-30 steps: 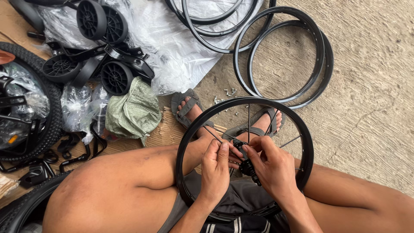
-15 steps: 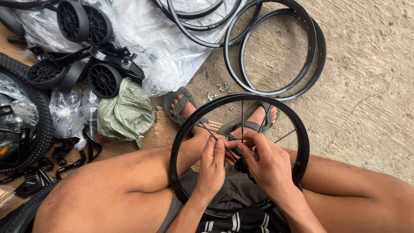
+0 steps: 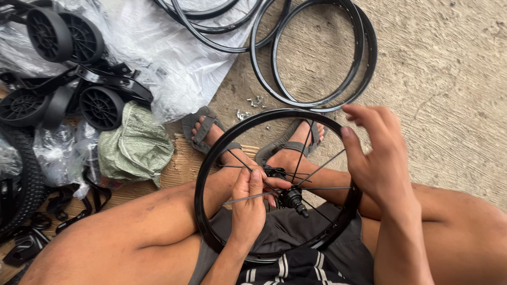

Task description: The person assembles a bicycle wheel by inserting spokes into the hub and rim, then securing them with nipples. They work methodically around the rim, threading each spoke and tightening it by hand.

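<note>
A small black bicycle rim (image 3: 211, 158) with a black hub (image 3: 292, 198) and a few thin spokes rests upright across my lap, between my bare knees. My left hand (image 3: 251, 203) is inside the rim, fingers pinched on a thin silver spoke (image 3: 240, 199) that runs left from the hub. My right hand (image 3: 377, 158) is raised over the rim's right side, fingers loosely spread, holding nothing that I can see. My feet in grey sandals (image 3: 198, 126) show through and behind the wheel.
Two bare black rims (image 3: 364, 68) lie on the concrete behind the wheel, more hoops at the top. Clear plastic sheeting (image 3: 174, 58), black plastic wheels (image 3: 100, 108) and a green sack (image 3: 134, 148) sit left. Small metal bits (image 3: 251, 108) lie near my foot.
My right hand has lifted off the hub and moved up and right, away from the spokes. My left hand stays at the hub with the spoke.
</note>
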